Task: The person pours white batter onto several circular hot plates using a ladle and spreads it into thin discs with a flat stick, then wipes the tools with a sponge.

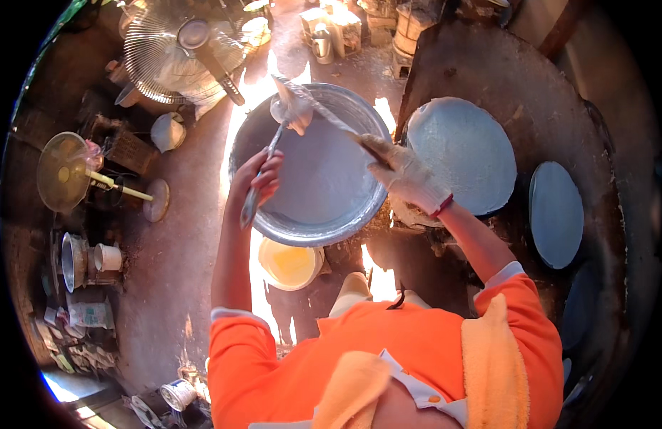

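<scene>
The left hand [259,179] has its grip clamped on a metal ladle [276,137], its bowl toward 11 o'clock over the wide metal basin [324,237], while the gloved right hand [404,173], toward 3 o'clock, grips a long stick [331,119].

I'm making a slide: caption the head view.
Bare left hand gripping a silver metal ladle, pale-gloved right hand gripping a long narrow tool, above a wide, round metal basin.
</scene>
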The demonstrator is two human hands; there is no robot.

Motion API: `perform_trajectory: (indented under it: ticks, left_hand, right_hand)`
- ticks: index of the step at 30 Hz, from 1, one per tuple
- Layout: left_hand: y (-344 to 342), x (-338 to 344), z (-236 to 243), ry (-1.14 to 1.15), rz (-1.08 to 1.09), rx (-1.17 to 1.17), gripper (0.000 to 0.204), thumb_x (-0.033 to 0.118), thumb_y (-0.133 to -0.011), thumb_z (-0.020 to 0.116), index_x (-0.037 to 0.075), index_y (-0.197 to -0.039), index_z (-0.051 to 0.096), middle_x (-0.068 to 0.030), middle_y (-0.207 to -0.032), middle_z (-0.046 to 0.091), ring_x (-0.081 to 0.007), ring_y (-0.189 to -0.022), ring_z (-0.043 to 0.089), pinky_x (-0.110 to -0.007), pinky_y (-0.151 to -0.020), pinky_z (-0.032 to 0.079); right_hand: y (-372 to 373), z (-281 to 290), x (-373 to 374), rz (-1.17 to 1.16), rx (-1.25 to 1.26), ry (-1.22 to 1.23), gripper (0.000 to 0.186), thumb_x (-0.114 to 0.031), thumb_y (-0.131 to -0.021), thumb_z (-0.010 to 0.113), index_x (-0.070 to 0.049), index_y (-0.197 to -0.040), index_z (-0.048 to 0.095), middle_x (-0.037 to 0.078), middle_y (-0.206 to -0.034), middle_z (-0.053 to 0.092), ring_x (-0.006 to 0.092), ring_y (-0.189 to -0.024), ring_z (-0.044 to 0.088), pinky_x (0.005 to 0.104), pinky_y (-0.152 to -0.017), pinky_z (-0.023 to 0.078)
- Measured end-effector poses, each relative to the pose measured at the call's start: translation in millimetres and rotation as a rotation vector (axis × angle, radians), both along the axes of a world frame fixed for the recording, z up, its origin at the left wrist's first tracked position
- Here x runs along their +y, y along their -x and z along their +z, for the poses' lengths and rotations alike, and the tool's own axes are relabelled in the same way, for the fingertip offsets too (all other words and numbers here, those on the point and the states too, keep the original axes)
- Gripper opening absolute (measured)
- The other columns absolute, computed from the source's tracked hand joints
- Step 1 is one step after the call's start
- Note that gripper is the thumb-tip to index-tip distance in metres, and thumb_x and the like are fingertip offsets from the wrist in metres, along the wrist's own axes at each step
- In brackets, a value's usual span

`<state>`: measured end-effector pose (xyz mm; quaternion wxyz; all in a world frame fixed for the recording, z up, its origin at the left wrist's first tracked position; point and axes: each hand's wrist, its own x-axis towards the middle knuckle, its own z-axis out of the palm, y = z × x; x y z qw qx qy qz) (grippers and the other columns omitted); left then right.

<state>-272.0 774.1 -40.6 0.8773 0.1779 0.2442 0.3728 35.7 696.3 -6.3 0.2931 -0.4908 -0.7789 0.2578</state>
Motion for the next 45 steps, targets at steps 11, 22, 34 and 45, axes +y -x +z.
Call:
perform_trajectory:
  ticks: [11,22,34,45]
  left_hand:
    - [-20.6,-60.1,31.4,-0.136,0.220,0.724,0.017,0.023,-0.095,0.040,0.007,-0.097,0.045,0.0015,-0.060,0.039,-0.0057,-0.035,0.036,-0.023,-0.034,0.030]
    - [-265.1,-196.6,14.5,-0.326,-0.773,0.484,0.016,0.020,-0.095,0.040,0.008,-0.104,0.047,0.0023,-0.056,0.033,-0.0057,-0.030,0.025,-0.024,-0.028,0.021]
    - [-714.3,-477.4,13.8,-0.246,-1.563,0.055,0.030,0.023,-0.096,0.035,-0.001,-0.102,0.051,0.0028,-0.058,0.037,-0.0062,-0.034,0.031,-0.022,-0.034,0.029]
    - [-850.7,-578.7,-75.7,-2.470,-0.800,0.445,0.044,0.020,-0.089,0.049,0.010,-0.129,0.036,-0.0109,-0.074,0.055,-0.0239,-0.058,0.059,-0.036,-0.045,0.044]
  right_hand:
    - [-11.3,-59.9,-73.9,-0.189,-0.060,0.278,0.046,-0.028,-0.082,0.060,-0.008,-0.122,0.048,0.017,-0.099,0.062,0.0301,-0.089,0.061,0.0375,-0.078,0.048]
    - [-163.0,-74.6,-429.4,-1.089,0.204,0.414,0.045,-0.038,-0.081,0.058,-0.007,-0.113,0.056,0.015,-0.107,0.060,0.0282,-0.094,0.058,0.0365,-0.080,0.046]
    - [-271.0,-142.8,-634.8,-1.867,0.930,-0.461,0.040,-0.003,-0.087,0.051,-0.003,-0.126,0.045,0.010,-0.119,0.053,0.0145,-0.097,0.054,0.0232,-0.085,0.044]
    - [-400.6,-101.0,-674.4,-2.269,0.287,0.238,0.037,-0.025,-0.093,0.043,-0.010,-0.127,0.043,0.014,-0.091,0.061,0.0258,-0.083,0.060,0.0363,-0.070,0.049]
